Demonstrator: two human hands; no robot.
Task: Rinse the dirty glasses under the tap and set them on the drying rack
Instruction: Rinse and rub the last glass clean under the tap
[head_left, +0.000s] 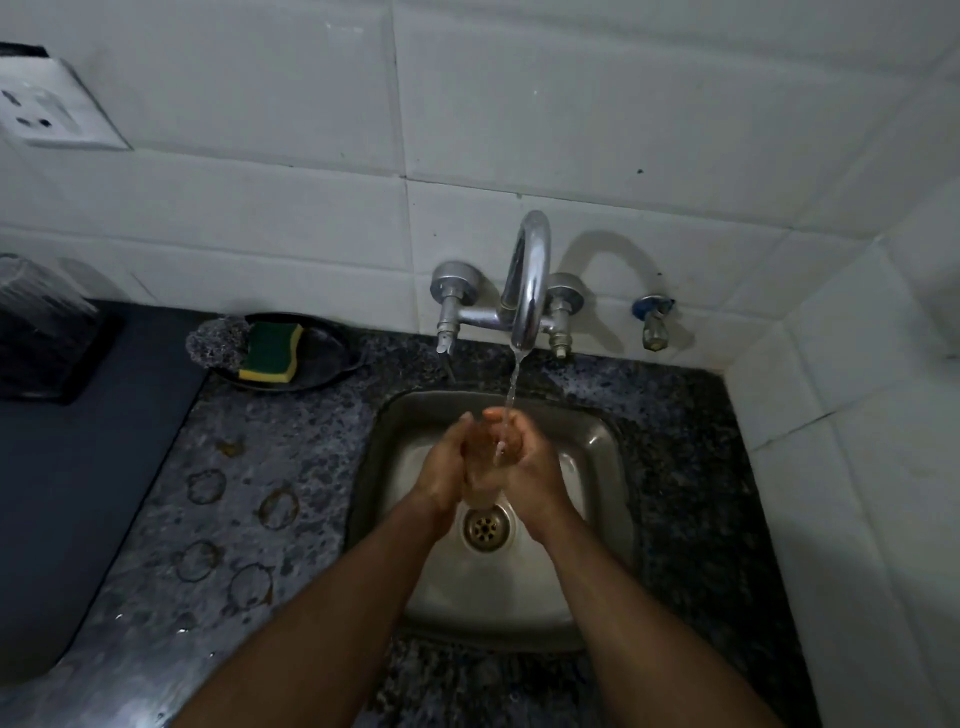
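A clear glass (483, 488) is held over the steel sink (597, 441), clasped between both hands. My left hand (444, 467) wraps its left side and my right hand (530, 467) wraps its right side. Most of the glass is hidden by the fingers; its base shows just above the drain (487, 527). A thin stream of water (511, 384) runs from the chrome tap (530, 280) onto the glass's top end between my fingertips.
A dark dish with a green and yellow sponge (271, 352) and a steel scrubber (215, 340) stands left of the tap. A grey mat (67, 493) covers the left counter, with a ribbed glass (36, 306) at its far end. Ring stains mark the granite (260, 467).
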